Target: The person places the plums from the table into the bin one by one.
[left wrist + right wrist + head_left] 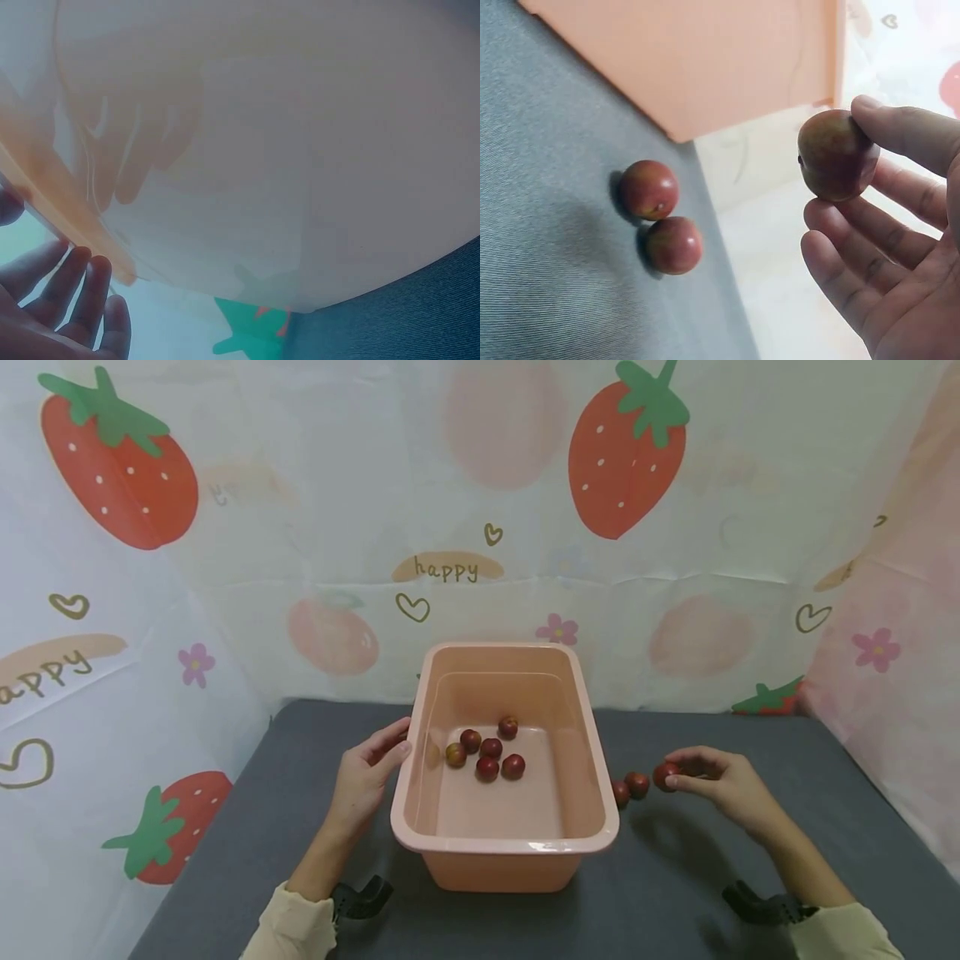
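Note:
A pink plastic basin [506, 868] stands on the dark table, with several reddish plums [487, 768] lying on its floor. At its left rim, my left hand [363, 777] holds the edge between thumb and fingers; the left wrist view shows its fingertips [97, 274] against the rim. To the right of the basin, my right hand [723, 783] pinches one dark red plum [838, 155] between thumb and fingers, raised above the table. Two more plums [673, 245] rest on the table close together, between that hand and the basin; the basin's rim partly hides one in the head view.
The grey-blue tabletop [315, 852] extends on both sides of the basin. Behind and beside it hangs a pale cloth [322, 543] printed with strawberries, hearts and the word "happy". Each wrist carries a black strap mount [761, 906].

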`<control>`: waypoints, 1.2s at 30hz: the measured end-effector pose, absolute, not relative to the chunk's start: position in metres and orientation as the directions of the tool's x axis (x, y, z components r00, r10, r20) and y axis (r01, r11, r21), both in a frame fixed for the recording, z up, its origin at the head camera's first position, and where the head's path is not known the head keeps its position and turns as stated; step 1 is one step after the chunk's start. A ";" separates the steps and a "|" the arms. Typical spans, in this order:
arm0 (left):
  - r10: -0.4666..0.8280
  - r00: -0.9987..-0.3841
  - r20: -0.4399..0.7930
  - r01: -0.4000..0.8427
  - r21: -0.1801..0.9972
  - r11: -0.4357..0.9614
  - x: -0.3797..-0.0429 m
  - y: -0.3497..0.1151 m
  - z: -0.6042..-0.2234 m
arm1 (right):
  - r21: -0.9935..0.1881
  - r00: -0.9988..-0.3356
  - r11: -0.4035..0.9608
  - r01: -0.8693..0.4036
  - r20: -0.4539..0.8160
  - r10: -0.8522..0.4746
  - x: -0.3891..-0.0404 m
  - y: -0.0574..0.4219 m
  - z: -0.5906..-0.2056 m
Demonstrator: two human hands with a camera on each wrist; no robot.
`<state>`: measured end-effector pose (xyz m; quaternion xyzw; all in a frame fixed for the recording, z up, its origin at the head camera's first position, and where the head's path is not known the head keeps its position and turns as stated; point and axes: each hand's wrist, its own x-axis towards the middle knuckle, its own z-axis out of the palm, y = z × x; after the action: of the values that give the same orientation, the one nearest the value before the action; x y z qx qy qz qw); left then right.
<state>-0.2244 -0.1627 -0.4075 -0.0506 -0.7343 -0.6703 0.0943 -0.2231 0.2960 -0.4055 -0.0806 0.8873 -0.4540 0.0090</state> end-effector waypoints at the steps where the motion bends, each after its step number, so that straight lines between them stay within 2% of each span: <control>1: -0.052 -0.977 0.206 0.201 0.975 0.096 -0.225 -0.163 -0.407 | -0.806 -0.986 0.575 -0.140 0.063 -0.152 -0.223 0.296 -0.403; 21: -0.053 -0.975 0.218 0.209 0.969 0.132 -0.225 -0.164 -0.406 | -0.788 -0.973 0.576 -0.218 0.128 -0.193 -0.245 0.285 -0.363; 28: -0.050 -0.972 0.231 0.224 0.967 0.124 -0.225 -0.166 -0.408 | -0.829 -0.969 0.521 -0.204 0.095 -0.229 -0.262 0.270 -0.345; 36: -0.051 -0.975 0.218 0.210 0.968 0.135 -0.226 -0.164 -0.407 | -0.827 -0.952 0.496 -0.264 0.140 -0.273 -0.274 0.256 -0.328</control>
<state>-0.2256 -0.1637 -0.4074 -0.0531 -0.7467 -0.6555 0.0993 -0.2743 0.2565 -0.3277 -0.1553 0.8649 -0.4772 0.0049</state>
